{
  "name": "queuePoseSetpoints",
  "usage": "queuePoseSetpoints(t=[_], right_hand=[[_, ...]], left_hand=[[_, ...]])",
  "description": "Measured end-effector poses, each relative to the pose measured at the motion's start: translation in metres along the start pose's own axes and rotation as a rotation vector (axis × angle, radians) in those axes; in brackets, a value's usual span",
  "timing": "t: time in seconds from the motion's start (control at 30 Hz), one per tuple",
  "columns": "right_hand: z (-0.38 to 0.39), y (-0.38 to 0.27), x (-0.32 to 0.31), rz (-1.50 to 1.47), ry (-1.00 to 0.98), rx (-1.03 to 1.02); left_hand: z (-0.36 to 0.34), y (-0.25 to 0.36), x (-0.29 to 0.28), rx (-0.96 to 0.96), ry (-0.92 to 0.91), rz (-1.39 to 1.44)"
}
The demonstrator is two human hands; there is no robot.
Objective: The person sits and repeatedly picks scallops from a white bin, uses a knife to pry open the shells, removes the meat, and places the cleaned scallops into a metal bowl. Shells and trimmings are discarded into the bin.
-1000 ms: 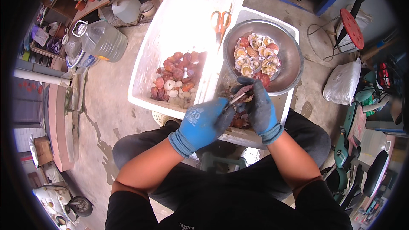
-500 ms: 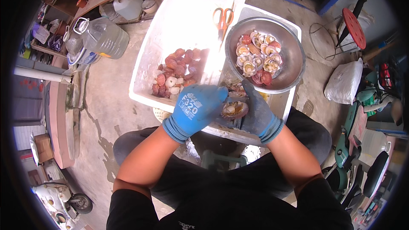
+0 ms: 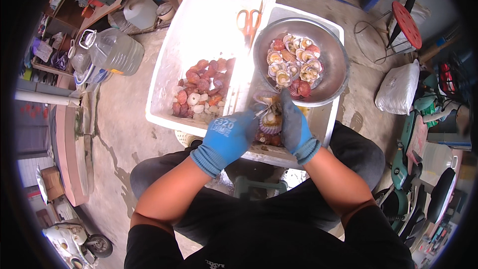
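Observation:
Both my hands wear blue gloves with dark grey palms. My right hand (image 3: 295,124) grips an opened scallop (image 3: 271,119), its frilled flesh showing between the shells. Close beside it, my left hand (image 3: 233,132) is closed, its fingertips near a thin pale sliver at the shell; what it holds is too blurred to make out. Just beyond my right hand, a metal bowl (image 3: 339,77) holds several opened scallops (image 3: 298,59). To the left, reddish whole scallops (image 3: 203,83) lie with pale lumps in a white foam box (image 3: 155,87). More shells sit below my hands, partly hidden.
Orange-handled scissors (image 3: 248,20) lie at the foam box's right edge. A white foam tray (image 3: 334,125) supports the bowl. Large plastic jugs (image 3: 117,52) stand at the far left, a white sack (image 3: 397,88) and a red-topped stool (image 3: 407,25) at the right.
My hands have moved slightly apart and the scallop between them now stands more upright, with its opened inside facing up. The whole view has shifted a little, moving the boxes left.

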State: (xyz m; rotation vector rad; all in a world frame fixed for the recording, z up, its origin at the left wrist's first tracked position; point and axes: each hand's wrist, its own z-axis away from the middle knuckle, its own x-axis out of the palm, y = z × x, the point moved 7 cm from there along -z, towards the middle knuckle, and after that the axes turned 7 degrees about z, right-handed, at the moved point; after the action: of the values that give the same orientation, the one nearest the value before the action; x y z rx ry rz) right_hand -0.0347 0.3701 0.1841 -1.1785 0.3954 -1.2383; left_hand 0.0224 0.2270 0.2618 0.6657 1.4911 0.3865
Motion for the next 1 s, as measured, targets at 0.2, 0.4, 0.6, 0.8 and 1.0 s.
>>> queuePoseSetpoints(t=[0.2, 0.4, 0.6, 0.8, 1.0], right_hand=[[0.009, -0.014, 0.011, 0.06, -0.09, -0.058], [0.009, -0.021, 0.002, 0.067, -0.079, -0.039], [0.028, -0.018, 0.019, 0.271, -0.264, -0.1], [0.027, -0.012, 0.017, -0.256, -0.397, 0.042], [0.002, 0.03, 0.005, -0.585, -0.168, 0.209]], left_hand=[[0.006, -0.018, 0.015, 0.042, -0.065, 0.009], [0.003, -0.022, -0.037, -0.111, -0.139, 0.139], [-0.013, -0.018, -0.034, -0.215, -0.036, 0.836], [-0.02, -0.037, -0.034, -0.277, 0.117, 0.841], [-0.019, -0.028, -0.01, -0.508, 0.012, 1.326]])
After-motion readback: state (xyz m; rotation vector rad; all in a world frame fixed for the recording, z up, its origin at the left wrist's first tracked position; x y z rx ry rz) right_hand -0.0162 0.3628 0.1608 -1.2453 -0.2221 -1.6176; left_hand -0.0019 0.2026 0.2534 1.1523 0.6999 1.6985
